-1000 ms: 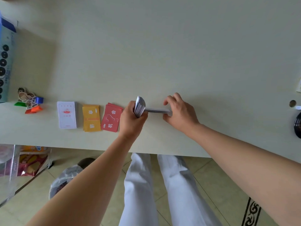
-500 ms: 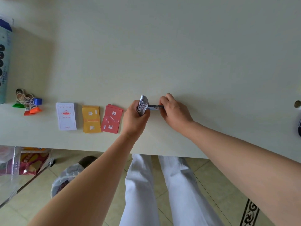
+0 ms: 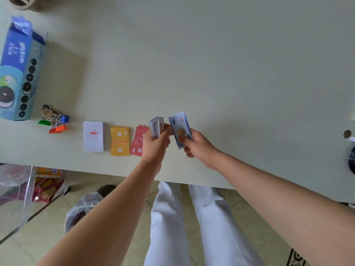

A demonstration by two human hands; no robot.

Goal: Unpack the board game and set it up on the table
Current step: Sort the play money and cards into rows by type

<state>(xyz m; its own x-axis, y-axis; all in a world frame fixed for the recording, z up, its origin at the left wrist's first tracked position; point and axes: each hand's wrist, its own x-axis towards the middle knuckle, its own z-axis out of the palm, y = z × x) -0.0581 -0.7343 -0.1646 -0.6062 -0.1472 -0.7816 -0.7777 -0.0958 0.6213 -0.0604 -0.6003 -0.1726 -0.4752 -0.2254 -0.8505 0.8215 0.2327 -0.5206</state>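
Observation:
My left hand (image 3: 156, 144) grips a thick stack of play-money notes (image 3: 157, 126) on edge, just above the table near its front edge. My right hand (image 3: 199, 146) pinches a thin bundle of blue notes (image 3: 179, 128), lifted and tilted beside that stack. Three card piles lie in a row to the left: a white pile (image 3: 93, 136), a yellow pile (image 3: 119, 140) and a red pile (image 3: 138, 140), the red one partly hidden by my left hand. Further left stand small cardboard figures on coloured bases (image 3: 54, 120).
A blue biscuit box (image 3: 16, 73) lies at the table's far left. The pale table (image 3: 211, 64) stretches wide behind the hands. A cable hole (image 3: 347, 134) and a dark object (image 3: 351, 159) sit at the right edge. Bags and a bin stand on the floor below left.
My right hand slid a thin bundle of blue notes to the left along the table towards the stack, then lifted and tilted it face up. The camera view shifted, showing more of the box.

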